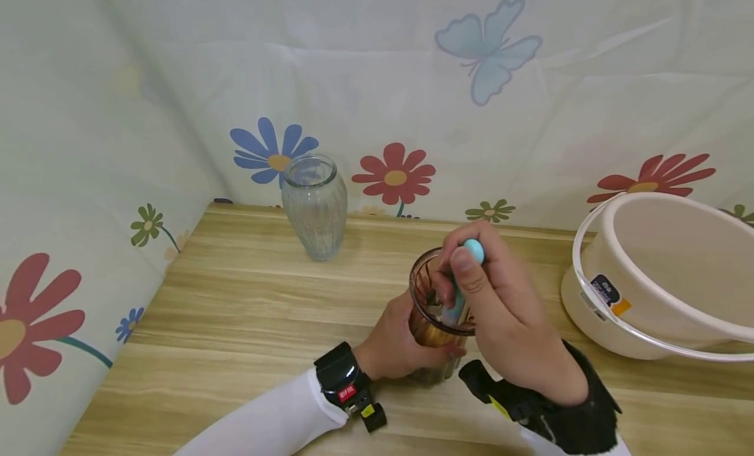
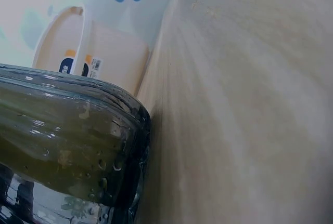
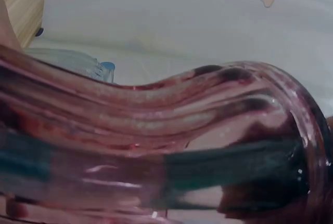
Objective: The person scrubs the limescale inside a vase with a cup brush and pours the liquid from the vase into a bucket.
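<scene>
A tinted, ribbed glass vase [image 1: 434, 338] leans at the front middle of the table, its mouth toward the far side. My left hand [image 1: 389, 345] grips its body from the left, thumb across the near side. In my right hand [image 1: 515, 318] is a light-blue handle [image 1: 473, 249] with a rounded end, which slants down through the vase's mouth. Its lower end is hidden inside. The left wrist view has the vase's thick base [image 2: 78, 135] with droplets on the glass. Through the vase's wall [image 3: 156, 115] in the right wrist view, a teal length [image 3: 229, 169] shows.
A clear glass vase [image 1: 318, 214] stands upright at the back left, near the wall. On the right is a cream bucket [image 1: 580, 302] with a pale bail handle and a label. Flower-printed sheeting [image 1: 353, 89] rises behind the wood-grain table [image 1: 235, 299].
</scene>
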`<state>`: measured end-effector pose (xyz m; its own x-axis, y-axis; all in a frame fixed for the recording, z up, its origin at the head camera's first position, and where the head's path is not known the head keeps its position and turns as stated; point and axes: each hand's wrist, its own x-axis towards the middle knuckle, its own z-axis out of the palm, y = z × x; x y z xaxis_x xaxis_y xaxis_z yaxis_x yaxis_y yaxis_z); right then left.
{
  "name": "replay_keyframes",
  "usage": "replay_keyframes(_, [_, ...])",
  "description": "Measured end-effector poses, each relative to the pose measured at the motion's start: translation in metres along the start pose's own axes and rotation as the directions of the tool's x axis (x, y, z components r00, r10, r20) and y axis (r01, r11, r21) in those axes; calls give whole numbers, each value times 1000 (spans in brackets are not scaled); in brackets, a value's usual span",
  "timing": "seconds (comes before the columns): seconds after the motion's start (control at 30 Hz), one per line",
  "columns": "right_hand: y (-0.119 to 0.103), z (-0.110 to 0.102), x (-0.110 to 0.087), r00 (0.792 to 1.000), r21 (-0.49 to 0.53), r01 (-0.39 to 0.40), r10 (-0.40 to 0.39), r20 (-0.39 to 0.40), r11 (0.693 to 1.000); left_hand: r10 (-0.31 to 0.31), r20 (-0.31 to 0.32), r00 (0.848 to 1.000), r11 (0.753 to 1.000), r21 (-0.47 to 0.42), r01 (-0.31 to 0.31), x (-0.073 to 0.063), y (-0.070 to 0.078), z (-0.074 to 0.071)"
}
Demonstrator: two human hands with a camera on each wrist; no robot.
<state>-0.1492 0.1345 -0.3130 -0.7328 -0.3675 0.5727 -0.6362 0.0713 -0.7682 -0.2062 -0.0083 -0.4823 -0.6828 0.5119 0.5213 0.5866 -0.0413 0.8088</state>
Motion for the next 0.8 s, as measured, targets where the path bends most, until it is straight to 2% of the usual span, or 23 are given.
replay_keyframes(0.07, [-3,0,-1,998,-44,-47,49,44,998,-2,4,1000,1000,-7,2,0,0,0])
replay_keyframes(0.17, [-5,0,0,994,-52,-77,81,78,996,-15,9,1000,999,-34,15,0,1,0])
replay_keyframes(0.57, [-6,0,0,991,-41,-109,112,80,993,13,3,1000,1000,-9,-13,0,-1,0])
replay_keyframes(0.8, [-6,-1,0,991,-43,-112,114,67,993,6,0,1000,1000,-1,-6,-1,-1,1])
